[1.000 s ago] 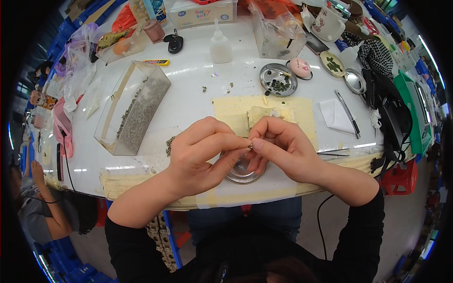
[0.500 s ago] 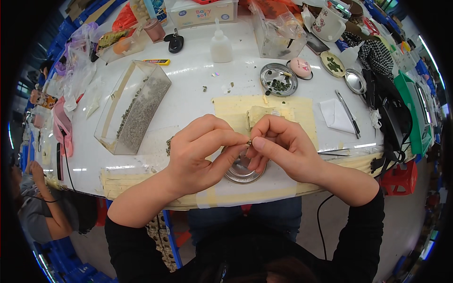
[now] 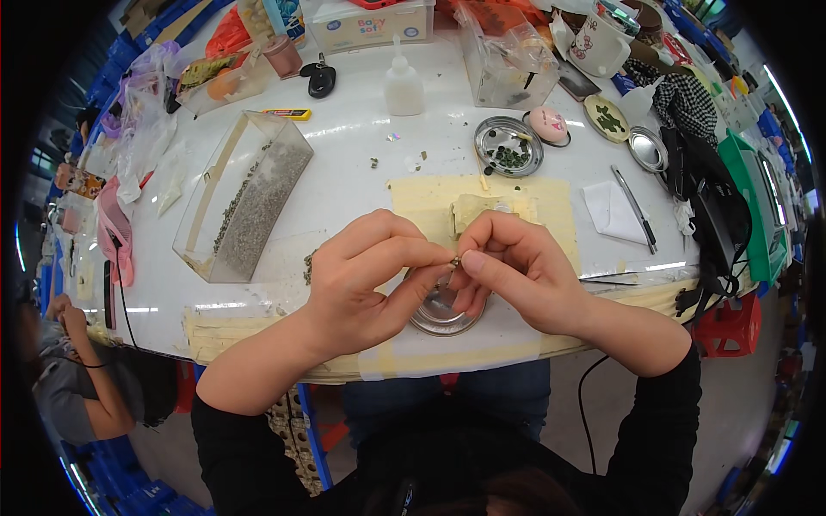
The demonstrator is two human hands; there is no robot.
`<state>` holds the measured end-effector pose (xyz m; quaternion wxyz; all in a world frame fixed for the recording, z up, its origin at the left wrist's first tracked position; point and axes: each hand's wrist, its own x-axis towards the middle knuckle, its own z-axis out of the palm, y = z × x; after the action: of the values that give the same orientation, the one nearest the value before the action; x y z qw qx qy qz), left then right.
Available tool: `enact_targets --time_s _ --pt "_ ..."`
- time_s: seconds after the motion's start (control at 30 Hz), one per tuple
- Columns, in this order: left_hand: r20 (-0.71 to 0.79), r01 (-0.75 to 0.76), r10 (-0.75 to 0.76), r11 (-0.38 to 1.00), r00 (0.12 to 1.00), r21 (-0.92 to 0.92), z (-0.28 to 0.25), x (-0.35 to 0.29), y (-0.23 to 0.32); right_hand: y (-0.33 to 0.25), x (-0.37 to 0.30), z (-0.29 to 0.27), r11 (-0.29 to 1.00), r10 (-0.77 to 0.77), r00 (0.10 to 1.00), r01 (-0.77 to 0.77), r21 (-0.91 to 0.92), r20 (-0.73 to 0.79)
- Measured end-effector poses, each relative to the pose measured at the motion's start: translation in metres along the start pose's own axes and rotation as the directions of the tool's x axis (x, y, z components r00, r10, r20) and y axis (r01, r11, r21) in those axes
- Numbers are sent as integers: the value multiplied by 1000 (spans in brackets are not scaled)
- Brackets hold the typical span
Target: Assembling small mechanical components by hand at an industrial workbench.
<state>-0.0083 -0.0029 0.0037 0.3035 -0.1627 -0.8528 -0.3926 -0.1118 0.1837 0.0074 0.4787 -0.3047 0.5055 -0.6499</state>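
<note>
My left hand (image 3: pixel 370 279) and my right hand (image 3: pixel 520 268) meet fingertip to fingertip over a small round metal dish (image 3: pixel 443 314). Between the pinched tips sits a tiny dark-and-brass-coloured piece (image 3: pixel 455 261), too small to name, and both hands grip it. Parts of the dish are hidden under my fingers. Just behind the hands, a pale yellow taped block (image 3: pixel 482 209) rests on a yellow taped sheet (image 3: pixel 555 206). Beyond lies a metal dish (image 3: pixel 533 142) holding many dark green bits.
At left stands a clear slanted bin (image 3: pixel 258 206) of grey-green granules. A white squeeze bottle (image 3: pixel 403 86) is at the back. A pen (image 3: pixel 632 206) lies beside folded white paper (image 3: pixel 609 211) at right. A co-worker's arm (image 3: pixel 99 370) shows at far left.
My hands hold almost the same pose, fingertips still together on the tiny piece. At far left the co-worker's hand and arm have shifted slightly.
</note>
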Motion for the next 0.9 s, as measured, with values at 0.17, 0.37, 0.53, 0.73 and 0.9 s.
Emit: enact_targets --time_s 0.17,0.37,0.53,0.73,0.9 --pt "18 -33 34 999 999 -29 0 0 1 1 1 1 1000 16 1000 -16 10 17" --pt "-1 19 -19 1000 1000 -9 -2 3 1 -1 -2 2 987 -100 992 89 -136 -76" --pt "-8 67 -67 998 998 -9 -2 2 0 -16 -7 -5 825 -397 915 322 -464 -71" --pt "-8 107 -108 992 994 -63 -2 3 4 -16 0 -13 428 -665 745 440 -789 54" --pt "102 295 -277 892 955 -344 1 -3 -4 -8 1 -2 300 -651 744 437 -848 152"
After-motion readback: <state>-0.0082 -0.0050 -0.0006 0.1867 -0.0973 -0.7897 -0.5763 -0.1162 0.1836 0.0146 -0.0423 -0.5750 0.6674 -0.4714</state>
